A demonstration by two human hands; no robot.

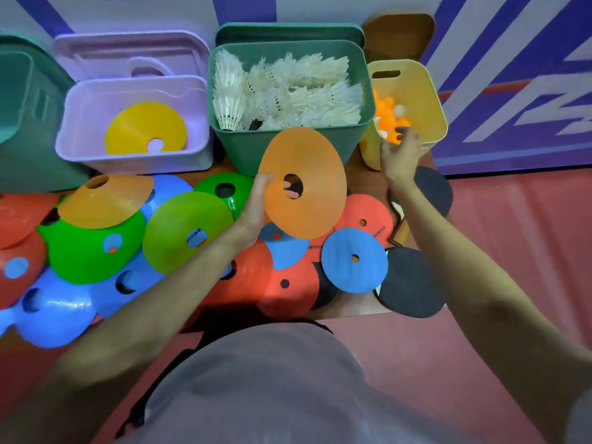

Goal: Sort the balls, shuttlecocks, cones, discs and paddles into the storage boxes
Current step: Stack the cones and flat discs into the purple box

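My left hand (pixel 258 203) grips an orange flat disc (pixel 307 174) by its left edge and holds it tilted above the pile, in front of the green box (pixel 288 149) full of white shuttlecocks (pixel 288 91). My right hand (pixel 400 155) hovers over the front rim of the yellow box (pixel 426 100), fingers spread and blurred; orange and white balls (pixel 389 115) lie inside. A yellow cone (pixel 141 126) sits in the lilac box (pixel 96 149). Cones in green (pixel 179 229), blue, red and orange (pixel 105 200) cover the left of the table.
Flat red (pixel 368 216) and blue discs (pixel 354 261) and black paddles (pixel 413 283) lie at the right of the wooden table. A dark green box (pixel 22 123) stands at the far left. Lids lean behind the boxes against a striped wall.
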